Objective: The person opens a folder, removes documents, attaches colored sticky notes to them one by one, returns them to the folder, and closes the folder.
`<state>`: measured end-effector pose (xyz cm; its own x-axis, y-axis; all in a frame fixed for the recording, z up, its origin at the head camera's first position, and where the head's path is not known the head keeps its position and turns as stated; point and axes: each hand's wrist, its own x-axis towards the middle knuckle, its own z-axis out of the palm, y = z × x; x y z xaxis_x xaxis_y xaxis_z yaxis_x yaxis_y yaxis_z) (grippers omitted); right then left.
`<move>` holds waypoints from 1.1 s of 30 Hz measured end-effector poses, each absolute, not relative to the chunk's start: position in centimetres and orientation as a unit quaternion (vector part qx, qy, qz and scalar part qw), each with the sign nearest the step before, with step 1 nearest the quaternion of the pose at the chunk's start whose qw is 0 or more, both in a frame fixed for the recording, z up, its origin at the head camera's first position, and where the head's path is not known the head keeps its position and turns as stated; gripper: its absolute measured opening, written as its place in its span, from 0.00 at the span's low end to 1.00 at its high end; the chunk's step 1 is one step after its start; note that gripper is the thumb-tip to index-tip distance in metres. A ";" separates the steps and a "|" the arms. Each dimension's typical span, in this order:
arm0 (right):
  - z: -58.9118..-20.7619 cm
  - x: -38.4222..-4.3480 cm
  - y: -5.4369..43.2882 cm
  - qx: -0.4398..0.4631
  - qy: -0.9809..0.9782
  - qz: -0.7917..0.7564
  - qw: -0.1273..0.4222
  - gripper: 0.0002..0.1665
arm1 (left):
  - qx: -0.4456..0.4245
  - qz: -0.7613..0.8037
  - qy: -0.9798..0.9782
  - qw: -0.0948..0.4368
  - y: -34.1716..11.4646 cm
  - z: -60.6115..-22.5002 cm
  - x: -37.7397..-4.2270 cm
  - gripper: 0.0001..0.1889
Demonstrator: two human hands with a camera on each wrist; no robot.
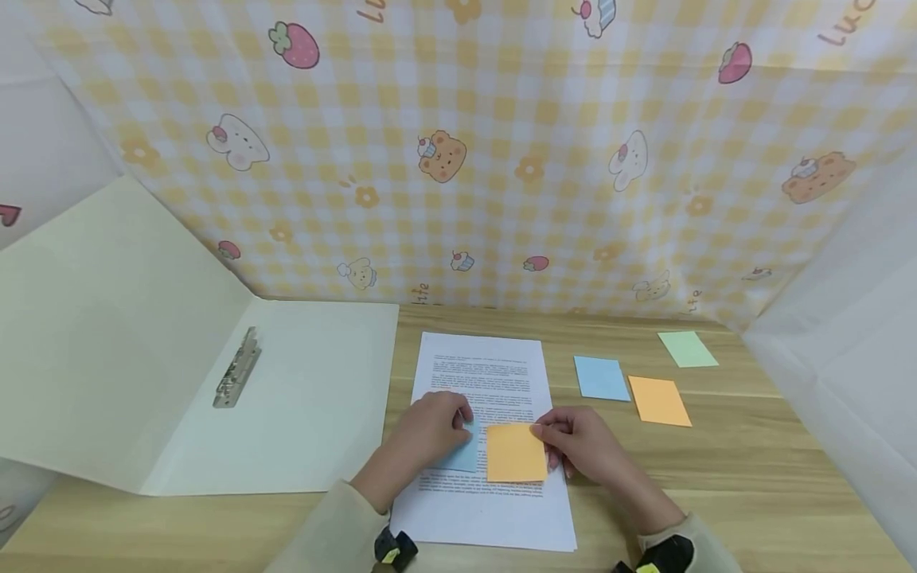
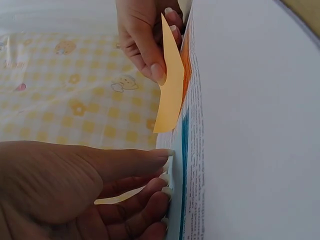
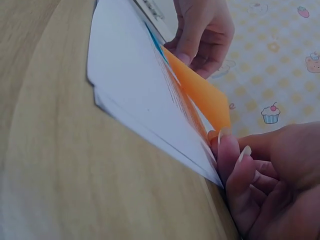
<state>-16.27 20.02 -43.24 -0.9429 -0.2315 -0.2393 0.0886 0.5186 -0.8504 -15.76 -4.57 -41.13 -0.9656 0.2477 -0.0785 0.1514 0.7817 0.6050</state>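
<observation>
My right hand (image 1: 583, 442) pinches an orange sticky note (image 1: 516, 454) by its right edge, thumb on top. The left wrist view shows this note (image 2: 171, 85) slightly bent and tilted above the page. To its left, my left hand (image 1: 433, 426) rests over a blue sticky note (image 1: 464, 455) on the printed page. Its thumb and fingertips (image 2: 162, 154) touch the note, with a gap between thumb and fingers. That hand covers part of the blue note. Beneath both notes lies a stack of printed paper (image 1: 494, 521).
An open white folder (image 1: 322, 398) with a metal clip (image 1: 239, 370) lies at left, its cover raised. Right of the paper, another blue note (image 1: 602, 378), another orange note (image 1: 659, 400) and a green note (image 1: 688, 348) lie on the wooden table (image 1: 774, 493). A checked cloth (image 1: 487, 215) hangs behind.
</observation>
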 end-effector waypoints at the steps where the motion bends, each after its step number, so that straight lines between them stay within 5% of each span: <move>1: -43.3 -16.3 20.0 -0.039 0.857 -0.487 0.162 0.14 | 0.107 0.312 0.941 0.077 -4.5 -41.1 -15.8 0.05; 20: -43.7 -16.4 19.6 -0.026 0.869 -0.476 0.133 0.10 | 0.161 0.250 0.952 0.075 -3.3 -41.1 -15.6 0.13; 26: -43.9 -16.3 19.6 -0.032 0.866 -0.481 0.129 0.10 | 0.230 0.183 0.955 0.032 -3.5 -40.9 -14.5 0.23; 33: -44.1 -16.4 19.7 -0.046 0.870 -0.476 0.123 0.09 | 0.325 0.119 0.938 0.007 -4.4 -41.3 -13.6 0.22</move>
<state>-16.38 19.71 -44.12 -0.9655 -0.1974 -0.1697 0.0366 0.5425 -0.8393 -13.64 -4.35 -41.28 -0.7890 0.6110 0.0647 0.6078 0.7608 0.2276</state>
